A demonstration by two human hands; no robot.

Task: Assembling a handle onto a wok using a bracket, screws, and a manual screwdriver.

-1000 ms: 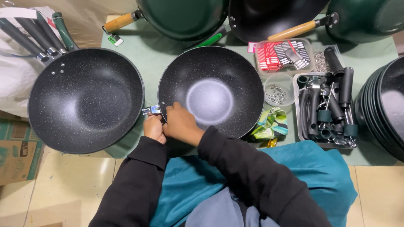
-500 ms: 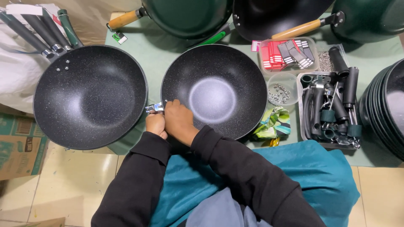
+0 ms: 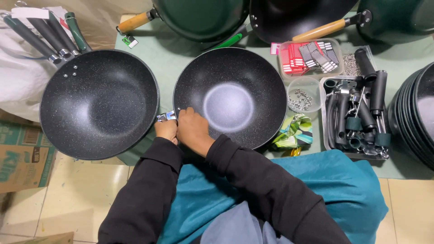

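While the black speckled wok [image 3: 230, 97] sits at the near edge of the green tabletop [image 3: 167, 56], we pinch its metal handle bracket [image 3: 166, 117] with our left hand [image 3: 166, 130]; our right hand [image 3: 193, 131] grips the rim.

A second speckled black wok [image 3: 99, 105] is seen at the left of the green tabletop [image 3: 181, 58]. A tray of black handles [image 3: 357, 115], a clear tub of small metal fittings [image 3: 304, 97] and a box of red cards [image 3: 309, 56] are set at the right.
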